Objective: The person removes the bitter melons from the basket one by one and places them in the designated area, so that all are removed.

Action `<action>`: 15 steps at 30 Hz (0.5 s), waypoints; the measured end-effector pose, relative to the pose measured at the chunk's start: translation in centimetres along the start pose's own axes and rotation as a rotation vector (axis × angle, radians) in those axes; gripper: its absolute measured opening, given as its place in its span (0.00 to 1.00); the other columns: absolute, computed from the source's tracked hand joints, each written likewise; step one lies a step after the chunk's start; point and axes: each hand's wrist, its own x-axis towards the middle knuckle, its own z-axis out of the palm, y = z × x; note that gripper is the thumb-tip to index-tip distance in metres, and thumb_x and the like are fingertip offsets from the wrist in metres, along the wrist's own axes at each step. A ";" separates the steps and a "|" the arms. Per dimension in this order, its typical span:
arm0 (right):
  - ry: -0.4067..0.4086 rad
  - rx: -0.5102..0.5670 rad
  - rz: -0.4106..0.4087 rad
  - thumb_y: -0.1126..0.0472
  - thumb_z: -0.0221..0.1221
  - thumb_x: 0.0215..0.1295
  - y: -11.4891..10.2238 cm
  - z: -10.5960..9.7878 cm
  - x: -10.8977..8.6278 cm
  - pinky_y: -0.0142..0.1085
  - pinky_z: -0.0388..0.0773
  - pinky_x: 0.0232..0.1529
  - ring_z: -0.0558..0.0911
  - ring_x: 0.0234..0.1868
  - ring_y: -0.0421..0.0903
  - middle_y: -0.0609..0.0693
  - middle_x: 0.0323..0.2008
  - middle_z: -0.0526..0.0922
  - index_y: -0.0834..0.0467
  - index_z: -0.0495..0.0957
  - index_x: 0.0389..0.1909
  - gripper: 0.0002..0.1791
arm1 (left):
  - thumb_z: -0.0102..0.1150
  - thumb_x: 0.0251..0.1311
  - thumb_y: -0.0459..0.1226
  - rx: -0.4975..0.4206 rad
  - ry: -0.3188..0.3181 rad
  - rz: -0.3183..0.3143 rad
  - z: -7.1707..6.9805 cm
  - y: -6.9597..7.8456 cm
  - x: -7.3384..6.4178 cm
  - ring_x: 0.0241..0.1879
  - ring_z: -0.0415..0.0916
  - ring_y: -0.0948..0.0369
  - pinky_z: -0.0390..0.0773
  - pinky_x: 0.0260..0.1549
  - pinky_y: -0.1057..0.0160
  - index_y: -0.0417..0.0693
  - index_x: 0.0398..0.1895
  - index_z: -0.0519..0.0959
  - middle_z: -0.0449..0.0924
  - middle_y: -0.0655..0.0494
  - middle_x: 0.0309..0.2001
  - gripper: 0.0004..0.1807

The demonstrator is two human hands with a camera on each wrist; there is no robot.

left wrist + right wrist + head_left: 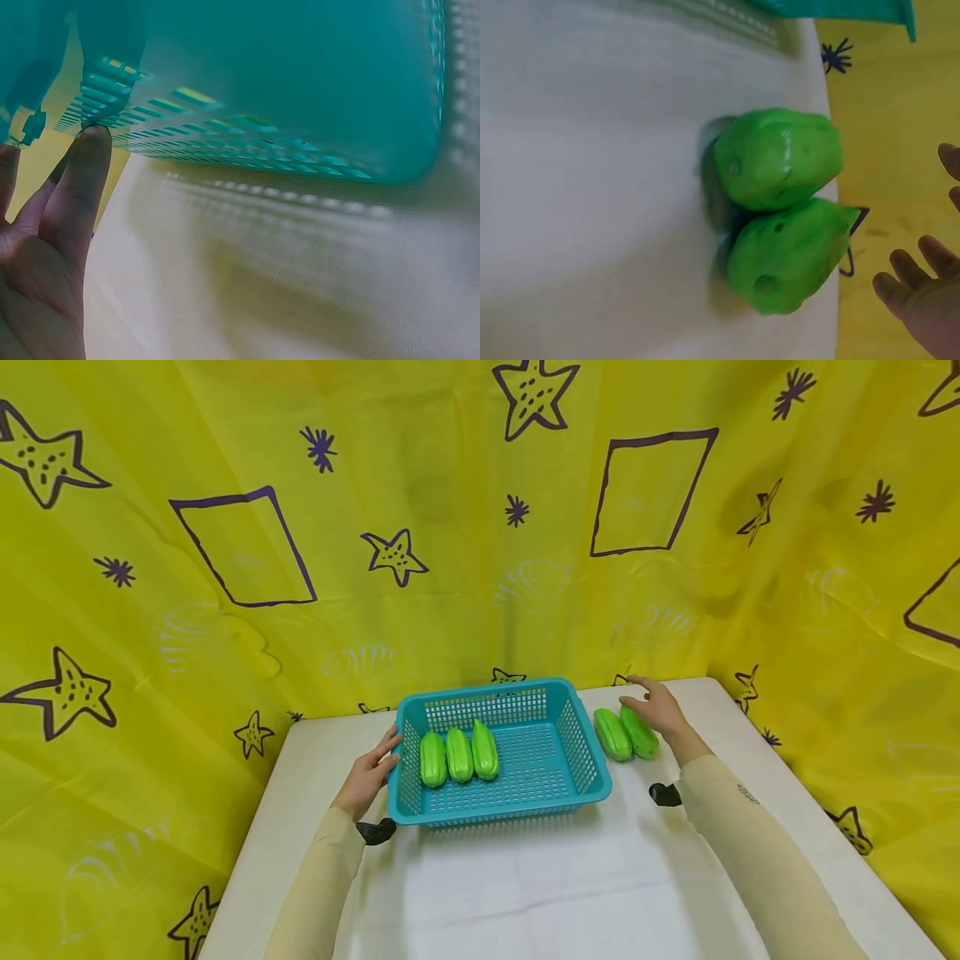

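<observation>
A teal plastic basket point(592, 777) with perforated walls stands on the white table. Inside, along its left part, three bright green, ribbed, gourd-like vegetables point(460, 755) lie side by side. My left hand point(367, 779) touches the basket's left side with fairly straight fingers; up close, the thumb point(84, 180) meets the outer wall under the rim. Right of the basket, two more green vegetables point(613, 735) lie next to each other on the table. Over their far end, my right hand point(658, 708) hovers with spread fingers and nothing in it, apart from them in the right wrist view.
The white table point(540, 893) reaches back to a yellow curtain point(450, 627) with drawn stars and frames, which also hangs at both sides. Dark wrist devices point(377, 832) show beside both sleeves.
</observation>
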 end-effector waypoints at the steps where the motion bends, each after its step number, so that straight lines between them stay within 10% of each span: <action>1: 0.005 0.018 0.005 0.54 0.54 0.73 -0.6 0.0 0.0 0.64 0.61 0.64 0.56 0.69 0.73 0.70 0.73 0.50 0.64 0.54 0.74 0.35 | 0.44 0.76 0.37 0.005 0.000 0.004 -0.1 -0.3 0.1 0.77 0.35 0.56 0.58 0.68 0.46 0.44 0.75 0.58 0.43 0.65 0.78 0.27; 15: -0.069 0.258 -0.029 0.54 0.54 0.74 -7.3 2.3 -0.8 0.60 0.60 0.67 0.58 0.70 0.66 0.67 0.73 0.53 0.61 0.55 0.75 0.34 | 0.45 0.76 0.38 0.004 -0.001 0.013 -0.2 -0.4 0.0 0.77 0.36 0.56 0.58 0.68 0.46 0.45 0.76 0.58 0.43 0.66 0.78 0.28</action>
